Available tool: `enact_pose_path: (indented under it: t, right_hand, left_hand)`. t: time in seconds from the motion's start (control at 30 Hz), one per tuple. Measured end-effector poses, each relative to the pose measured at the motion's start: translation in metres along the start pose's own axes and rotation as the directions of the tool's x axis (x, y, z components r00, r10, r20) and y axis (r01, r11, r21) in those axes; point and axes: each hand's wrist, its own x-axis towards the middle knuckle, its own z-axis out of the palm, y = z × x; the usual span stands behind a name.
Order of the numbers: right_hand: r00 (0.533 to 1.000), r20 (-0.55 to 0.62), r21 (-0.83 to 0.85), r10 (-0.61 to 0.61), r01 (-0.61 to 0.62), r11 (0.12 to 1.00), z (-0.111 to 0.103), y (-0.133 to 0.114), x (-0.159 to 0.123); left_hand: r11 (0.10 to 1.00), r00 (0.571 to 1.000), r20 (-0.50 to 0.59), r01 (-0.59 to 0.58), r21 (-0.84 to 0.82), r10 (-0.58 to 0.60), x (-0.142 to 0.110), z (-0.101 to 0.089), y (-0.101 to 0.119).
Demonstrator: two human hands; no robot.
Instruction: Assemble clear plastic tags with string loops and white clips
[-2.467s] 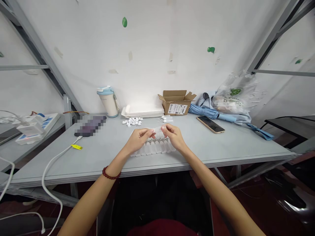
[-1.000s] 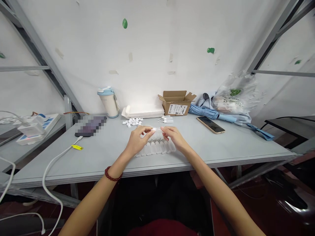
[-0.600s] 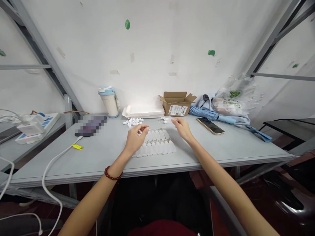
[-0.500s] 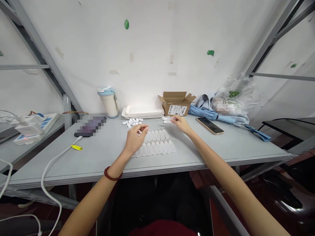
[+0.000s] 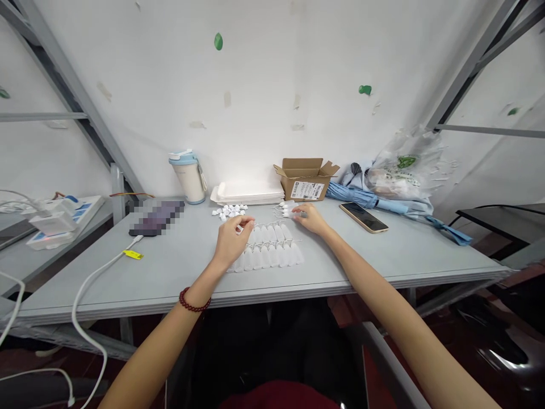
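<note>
Two rows of small translucent dropper bottles with thin tips lie on the desk in front of me. My left hand is over the left end of the upper row, thumb and forefinger curled together. Whatever is between those fingertips is too small to make out. At the back, a few dropper bottles with white caps lie side by side. My right hand rests at their right ends, fingers slightly apart, holding nothing that I can see. A heap of loose white caps lies beyond my left hand.
Behind the caps is a stack of white trays or sheets, beside an open cardboard box. A tumbler stands at left, near a blurred dark object with a white cable. On the right lie a phone and a blue umbrella.
My hands have parted from over the rows. My right hand has carried a capped bottle to the back, laid it beside the others and let go. My left hand has shifted slightly left.
</note>
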Motion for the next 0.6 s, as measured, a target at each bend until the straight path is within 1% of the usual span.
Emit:
enact_pose_path:
  t: [0.13, 0.27, 0.43, 0.53, 0.6]
  right_hand:
    - [0.999, -0.037, -0.019, 0.023, -0.024, 1.0, 0.003, 0.004, 0.0]
    - [0.996, -0.082, -0.013, 0.022, -0.023, 1.0, 0.002, 0.003, 0.001]
    - [0.99, -0.139, 0.027, 0.013, -0.01, 1.0, -0.006, -0.009, -0.004]
    - [0.996, -0.088, 0.075, -0.031, 0.038, 0.996, -0.009, -0.026, -0.012]
    - [0.997, -0.017, 0.095, -0.074, 0.075, 0.993, -0.01, -0.037, -0.018]
  left_hand:
    - [1.0, 0.999, -0.031, 0.006, 0.026, -0.006, 0.002, -0.001, -0.002]
    - [0.998, 0.999, -0.053, 0.002, 0.057, 0.001, 0.002, -0.001, -0.002]
    - [0.992, 0.995, -0.092, -0.033, 0.121, 0.044, 0.006, -0.006, -0.007]
    - [0.976, 0.993, -0.11, -0.022, 0.216, 0.046, 0.016, -0.016, -0.02]
    - [0.954, 0.996, -0.081, 0.002, 0.298, 0.023, 0.028, -0.027, -0.031]
